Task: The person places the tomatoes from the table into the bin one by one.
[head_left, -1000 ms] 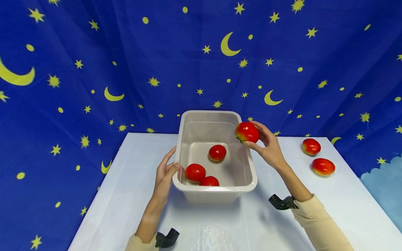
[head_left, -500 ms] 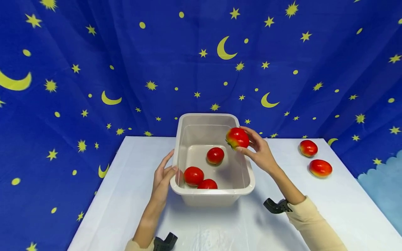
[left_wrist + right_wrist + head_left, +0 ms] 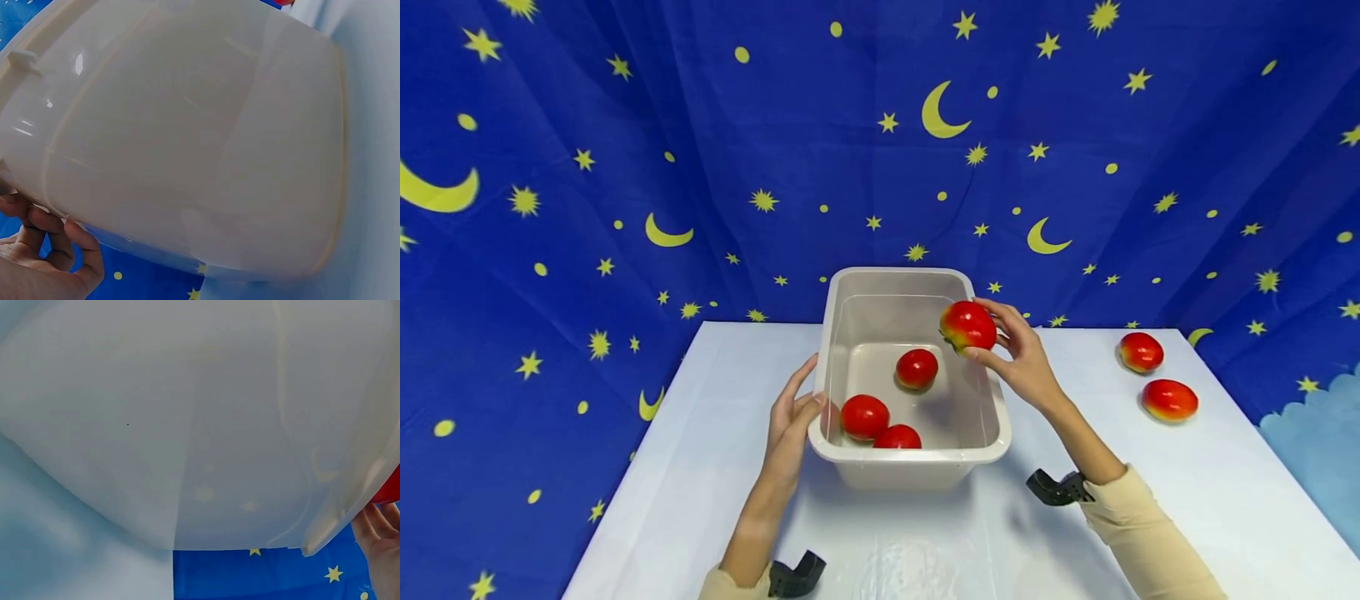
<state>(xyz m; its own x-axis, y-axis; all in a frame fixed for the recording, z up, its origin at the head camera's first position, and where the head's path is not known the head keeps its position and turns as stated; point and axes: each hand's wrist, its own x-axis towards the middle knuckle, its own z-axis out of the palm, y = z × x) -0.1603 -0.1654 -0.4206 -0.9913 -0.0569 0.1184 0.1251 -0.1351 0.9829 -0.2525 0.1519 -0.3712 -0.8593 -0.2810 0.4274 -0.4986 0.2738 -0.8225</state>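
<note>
My left hand [image 3: 789, 427] grips the left rim of a grey plastic tub [image 3: 904, 456], thumb at the rim and fingers along the outer wall. In the left wrist view, its fingers [image 3: 87, 256] lie against the tub's outside [image 3: 187, 125]. Thumb and fingers of my right hand [image 3: 1026, 362] pinch a glossy red fruit [image 3: 968, 325], yellow-green at one end with a green leafy cap, above the tub's right rim. Inside the tub are three similar fruits: one in the middle [image 3: 917, 369], another at the left [image 3: 864, 417], and a third [image 3: 898, 437] partly hidden by the front rim.
Two more red fruits, a far one [image 3: 1141, 352] and a nearer one [image 3: 1170, 401], lie on the white table [image 3: 1150, 483] to the right. Behind the table hangs a blue cloth [image 3: 775, 125] with yellow stars and moons. Black mounts [image 3: 797, 575] sit at both wrists.
My right hand has carried the red fruit leftward from the tub's right rim to over its opening, then held about still. The left hand stays on the tub. The view shifted slightly.
</note>
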